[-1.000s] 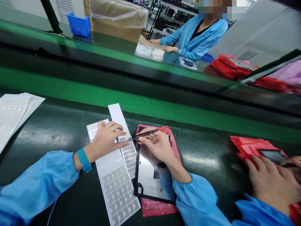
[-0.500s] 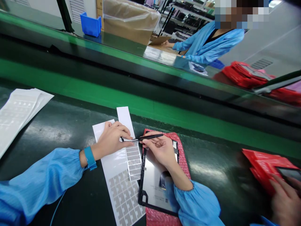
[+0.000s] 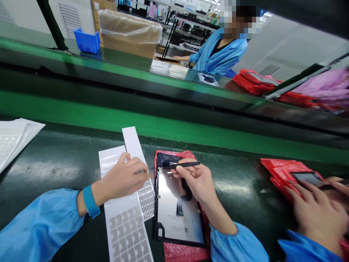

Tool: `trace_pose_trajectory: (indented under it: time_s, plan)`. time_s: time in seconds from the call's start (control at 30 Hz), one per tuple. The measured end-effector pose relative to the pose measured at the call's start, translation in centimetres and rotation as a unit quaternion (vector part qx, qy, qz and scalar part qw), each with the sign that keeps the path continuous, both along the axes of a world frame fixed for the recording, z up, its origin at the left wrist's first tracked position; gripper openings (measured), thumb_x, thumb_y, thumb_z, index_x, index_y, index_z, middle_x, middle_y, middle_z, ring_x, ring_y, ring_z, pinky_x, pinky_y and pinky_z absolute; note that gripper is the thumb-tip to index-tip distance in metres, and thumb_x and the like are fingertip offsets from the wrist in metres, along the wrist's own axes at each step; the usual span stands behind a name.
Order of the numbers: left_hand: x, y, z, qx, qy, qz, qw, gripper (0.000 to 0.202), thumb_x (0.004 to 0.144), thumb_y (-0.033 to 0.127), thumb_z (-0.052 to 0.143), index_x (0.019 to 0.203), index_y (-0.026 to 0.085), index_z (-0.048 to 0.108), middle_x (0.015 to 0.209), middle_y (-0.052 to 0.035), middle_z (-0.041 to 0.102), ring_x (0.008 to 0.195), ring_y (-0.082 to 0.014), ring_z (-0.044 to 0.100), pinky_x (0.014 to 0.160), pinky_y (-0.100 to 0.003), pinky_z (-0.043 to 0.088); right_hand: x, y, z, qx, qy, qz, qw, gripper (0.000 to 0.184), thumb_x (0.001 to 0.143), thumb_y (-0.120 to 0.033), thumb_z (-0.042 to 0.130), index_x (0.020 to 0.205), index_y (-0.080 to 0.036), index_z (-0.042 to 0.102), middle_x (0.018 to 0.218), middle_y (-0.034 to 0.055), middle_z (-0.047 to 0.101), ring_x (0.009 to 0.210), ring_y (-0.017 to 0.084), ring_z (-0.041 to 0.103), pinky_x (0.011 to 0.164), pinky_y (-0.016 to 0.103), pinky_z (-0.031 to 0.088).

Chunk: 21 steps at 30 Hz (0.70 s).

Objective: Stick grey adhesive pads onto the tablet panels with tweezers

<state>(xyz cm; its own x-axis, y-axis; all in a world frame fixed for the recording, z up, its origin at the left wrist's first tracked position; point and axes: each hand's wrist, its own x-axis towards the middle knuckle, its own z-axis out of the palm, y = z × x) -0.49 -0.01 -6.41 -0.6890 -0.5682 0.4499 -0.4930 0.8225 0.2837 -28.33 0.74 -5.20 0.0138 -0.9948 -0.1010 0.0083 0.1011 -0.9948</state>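
My right hand (image 3: 195,180) is closed on black tweezers (image 3: 188,165), their tips over the upper end of a tablet screen panel (image 3: 174,203). The panel has a black frame and a shiny back, and lies on red bubble wrap (image 3: 182,251). My left hand (image 3: 122,180), loosely bent with fingers apart, hovers over white sticker sheets; I see nothing in it. Below it lie a narrow sheet of small grey strips (image 3: 146,200) and a wider sheet of grey cut-out stickers (image 3: 128,233). Anything tiny at the tweezer tips is too small to make out.
White sheets (image 3: 16,136) are stacked at the left. At the right, another person's hands (image 3: 319,207) work over red bubble bags (image 3: 283,171) with a dark-framed panel. A green-edged raised shelf (image 3: 163,76) runs behind the bench, with a blue bin (image 3: 86,40) beyond; a co-worker in blue stands there.
The tweezers have moved from my left fingertips onto the panel's upper end with my right hand. My left hand has come away from them. The view has shifted to the right.
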Motion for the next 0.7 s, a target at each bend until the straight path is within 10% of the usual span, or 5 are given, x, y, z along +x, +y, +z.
trace_pose_trajectory:
  time_s: [0.7]
  plan:
    - [-2.8, 0.6, -0.7, 0.008, -0.023, -0.074, 0.997, 0.021, 0.103, 0.023, 0.057, 0.121, 0.026, 0.066, 0.091, 0.0004, 0.064, 0.086, -0.0163, 0.054, 0.078, -0.038, 0.025, 0.1, 2.5, -0.7, -0.014, 0.027, -0.005, 1.000, 0.025, 0.085, -0.038, 0.087, 0.094, -0.021, 0.071, 0.085, 0.0074, 0.080, 0.077, 0.022, 0.078, 0.072, 0.028, 0.063]
